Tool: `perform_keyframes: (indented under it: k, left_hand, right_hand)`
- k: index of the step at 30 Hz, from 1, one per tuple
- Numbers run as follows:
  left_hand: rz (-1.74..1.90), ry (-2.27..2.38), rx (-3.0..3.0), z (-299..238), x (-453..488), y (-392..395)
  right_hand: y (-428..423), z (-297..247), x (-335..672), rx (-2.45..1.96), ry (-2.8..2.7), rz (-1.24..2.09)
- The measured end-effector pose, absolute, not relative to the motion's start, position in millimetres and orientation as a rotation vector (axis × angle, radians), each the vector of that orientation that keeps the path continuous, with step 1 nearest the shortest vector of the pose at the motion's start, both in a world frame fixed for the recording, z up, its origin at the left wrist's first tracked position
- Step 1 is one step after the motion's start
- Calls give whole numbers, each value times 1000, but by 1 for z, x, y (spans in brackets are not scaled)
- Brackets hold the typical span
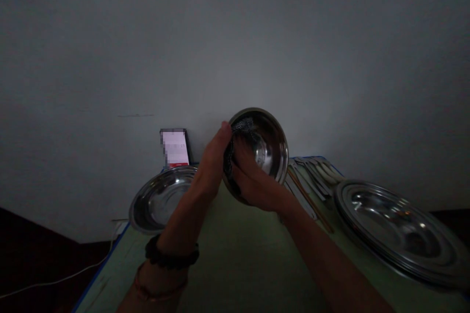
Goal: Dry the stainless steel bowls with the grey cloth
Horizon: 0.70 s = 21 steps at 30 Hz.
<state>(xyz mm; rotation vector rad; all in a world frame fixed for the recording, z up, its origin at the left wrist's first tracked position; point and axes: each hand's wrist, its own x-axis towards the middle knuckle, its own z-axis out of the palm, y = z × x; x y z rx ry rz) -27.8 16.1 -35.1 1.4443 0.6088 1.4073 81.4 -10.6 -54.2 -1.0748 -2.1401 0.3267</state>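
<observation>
both hands are up close together, above the pale green surface. the left hand grips the edge of a round shiny steel bowl, with its thumb on top of the rim. the bowl is held in the air, tipped on its side so its open part faces the person. the right hand is curled on a dark net-like scrubber and presses it on the inside of the bowl, by the rim. a black bead bracelet sits on the left wrist. below and left of the hands a wide steel dish lies on the surface. behind it a lit phone leans on the grey wall. right of the hands lie flat steel spoons and thin brown chopsticks, and farther right a stack of big round steel plates.
</observation>
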Motion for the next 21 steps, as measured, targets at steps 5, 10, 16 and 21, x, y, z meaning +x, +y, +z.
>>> perform_keyframes:
  k: [5,10,16,21]
  left_hand:
    - [1491,794,1268,-24,-37,12]
    - [1732,866,1208,-15,-46,12]
    - [1782,776,1195,-19,-54,20]
    - [1613,819,1249,-21,-52,15]
  right_hand:
    - [-32,-39,77,-810,-2263,465]
    - [-35,-45,82,-846,-2331,444]
    - [-21,-60,95,-1175,-2361,26]
    - [-8,-72,108,-1551,-2082,-285]
